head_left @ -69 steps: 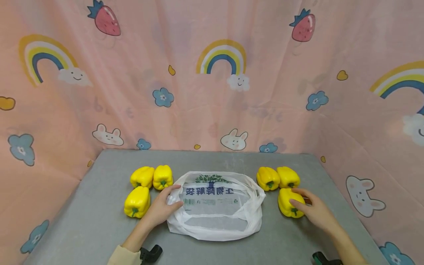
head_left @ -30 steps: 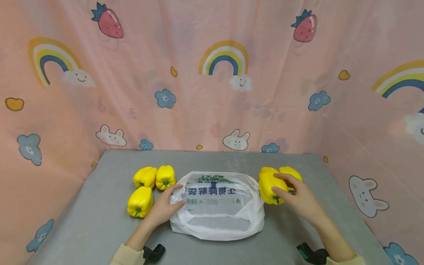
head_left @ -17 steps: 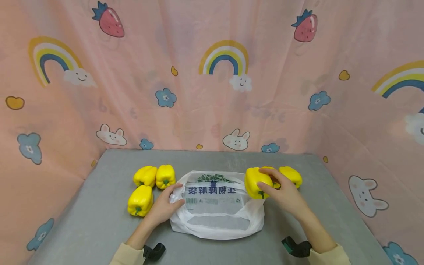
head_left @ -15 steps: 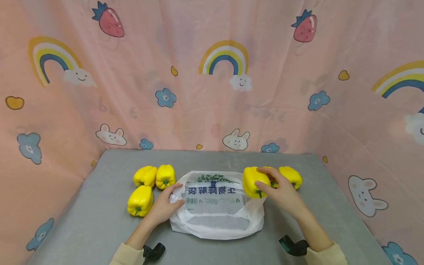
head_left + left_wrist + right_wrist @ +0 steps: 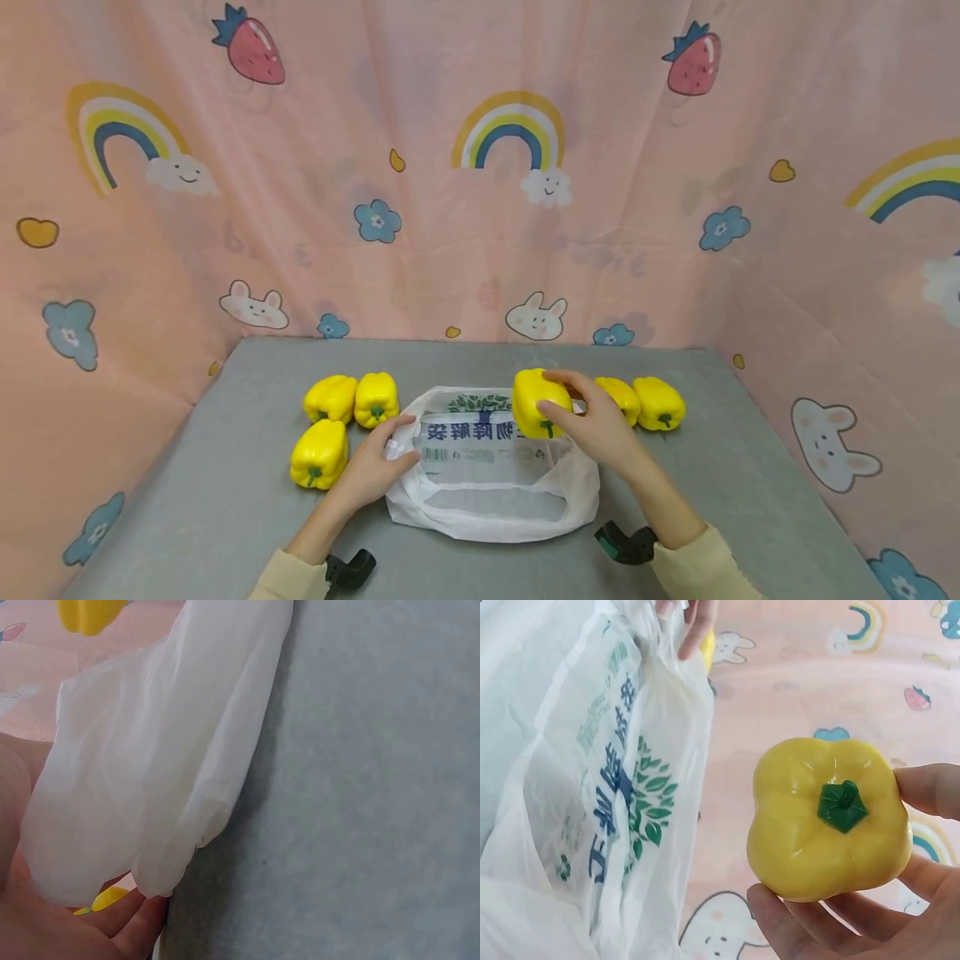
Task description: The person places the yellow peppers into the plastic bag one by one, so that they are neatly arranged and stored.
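A yellow bell pepper (image 5: 531,402) with a green stem is held in my right hand (image 5: 600,427), above the back right part of a white plastic bag (image 5: 491,527). In the right wrist view, thumb and fingers go round the sides of the pepper (image 5: 802,844), and its stem faces the camera. The bag lies with its mouth spread, showing a green tree print and dark lettering. At its left rim, my left hand (image 5: 371,468) holds the plastic. The left wrist view shows the white film (image 5: 150,750) lying in that hand; some fingers are partly hidden.
Three yellow peppers (image 5: 318,454) sit in a cluster left of the bag. Two more peppers (image 5: 658,404) stand to its right, one partly behind my right hand. A pink patterned curtain (image 5: 420,275) encloses the grey tabletop (image 5: 187,500) at the back and sides.
My right hand has taken the front pepper of the right cluster, lifted it and carried it leftward over the bag. The left hand has stayed at the bag's left rim.
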Available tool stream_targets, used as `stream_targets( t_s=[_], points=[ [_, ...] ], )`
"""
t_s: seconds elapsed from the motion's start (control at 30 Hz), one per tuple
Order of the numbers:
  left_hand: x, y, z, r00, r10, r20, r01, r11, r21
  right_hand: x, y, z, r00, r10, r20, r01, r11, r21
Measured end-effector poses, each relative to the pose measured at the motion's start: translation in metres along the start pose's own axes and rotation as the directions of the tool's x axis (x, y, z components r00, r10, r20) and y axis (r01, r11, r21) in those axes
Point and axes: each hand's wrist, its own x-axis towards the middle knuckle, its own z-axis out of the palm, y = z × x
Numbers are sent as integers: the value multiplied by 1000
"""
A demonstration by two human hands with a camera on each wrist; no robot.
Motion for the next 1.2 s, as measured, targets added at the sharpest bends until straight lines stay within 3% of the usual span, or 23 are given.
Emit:
stream_targets(
  t_s=[0.33, 0.8, 1.0, 1.2],
  points=[
    [2, -2, 1, 1000, 12, -1, -12, 1000, 5, 13, -2, 23, 999, -48, 1, 48, 999, -4],
    [1, -4, 0, 1000, 21, -4, -21, 1000, -3, 26, -12, 58, 1000, -20, 15, 20, 1000, 13],
    [2, -4, 1, 1000, 23, -14, -23, 1000, 8, 34, -10, 70, 999, -41, 11, 41, 999, 9],
    [2, -3, 1, 1000, 21, -18, -21, 1000, 6, 40, -6, 81, 999, -12, 39, 11, 1000, 20]
  ],
)
